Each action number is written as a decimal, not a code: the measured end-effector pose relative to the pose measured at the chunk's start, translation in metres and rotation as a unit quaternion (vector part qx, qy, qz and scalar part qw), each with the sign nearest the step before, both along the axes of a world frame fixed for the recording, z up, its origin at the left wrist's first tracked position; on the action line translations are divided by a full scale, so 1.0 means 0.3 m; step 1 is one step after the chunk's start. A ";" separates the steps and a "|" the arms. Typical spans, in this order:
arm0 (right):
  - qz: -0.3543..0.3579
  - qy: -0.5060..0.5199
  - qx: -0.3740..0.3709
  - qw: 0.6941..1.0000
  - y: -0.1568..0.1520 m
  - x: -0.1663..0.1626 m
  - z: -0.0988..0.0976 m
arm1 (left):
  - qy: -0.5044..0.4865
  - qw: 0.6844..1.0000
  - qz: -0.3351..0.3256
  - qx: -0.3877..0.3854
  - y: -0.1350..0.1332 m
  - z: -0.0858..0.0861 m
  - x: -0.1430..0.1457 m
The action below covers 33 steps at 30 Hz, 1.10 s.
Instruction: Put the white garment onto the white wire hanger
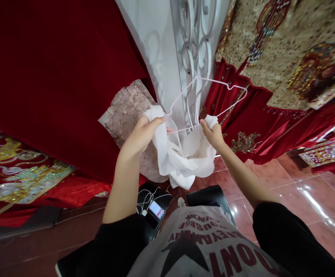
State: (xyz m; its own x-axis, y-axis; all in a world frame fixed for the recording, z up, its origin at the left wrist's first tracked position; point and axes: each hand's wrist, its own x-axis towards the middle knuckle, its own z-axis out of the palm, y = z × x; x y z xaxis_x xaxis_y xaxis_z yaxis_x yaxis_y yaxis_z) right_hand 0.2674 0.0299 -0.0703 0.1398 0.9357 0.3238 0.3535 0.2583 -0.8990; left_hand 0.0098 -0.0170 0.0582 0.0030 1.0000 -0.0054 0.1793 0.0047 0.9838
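My left hand grips one upper corner of a white cloth garment, fingers closed over the fabric. My right hand pinches the other side of the same garment. A thin white wire hanger rises from between my hands, its lower ends tucked into the cloth, its hook tilted to the right. The garment sags in loose folds between and below my hands.
Red velvet garments hang at left, embroidered red and gold ones at right. A white ornate metal post stands straight ahead. A phone with a white cable lies on a black seat below. Red tiled floor at right.
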 end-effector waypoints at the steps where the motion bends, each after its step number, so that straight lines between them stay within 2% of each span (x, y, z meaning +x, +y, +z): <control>1: -0.002 -0.002 -0.001 1.000 0.002 0.001 -0.006 | 0.032 0.999 -0.021 -0.006 0.012 0.016 0.013; 7: -0.024 -0.022 0.010 0.999 0.018 0.005 -0.015 | 0.237 0.959 -0.148 0.038 0.111 0.044 0.030; 13: -0.030 -0.039 -0.013 0.999 0.015 -0.008 0.001 | 0.399 0.902 -0.161 0.039 0.190 0.088 0.006; 18: -0.044 -0.065 -0.015 0.997 0.014 0.009 0.001 | 0.406 0.875 -0.254 -0.072 0.247 0.102 -0.007; 21: -0.046 -0.068 0.004 0.997 0.025 0.023 0.003 | 0.411 0.864 -0.289 -0.033 0.289 0.092 -0.015; 25: -0.062 -0.097 -0.018 0.993 0.031 0.025 0.015 | 0.469 0.834 -0.284 0.064 0.336 0.083 -0.022; 28: -0.071 -0.125 -0.039 0.989 0.021 0.021 0.023 | 0.492 0.822 -0.269 0.101 0.334 0.070 -0.038; 33: -0.079 -0.132 -0.025 0.988 0.008 0.017 0.022 | 0.547 0.814 -0.157 0.115 0.266 0.016 -0.108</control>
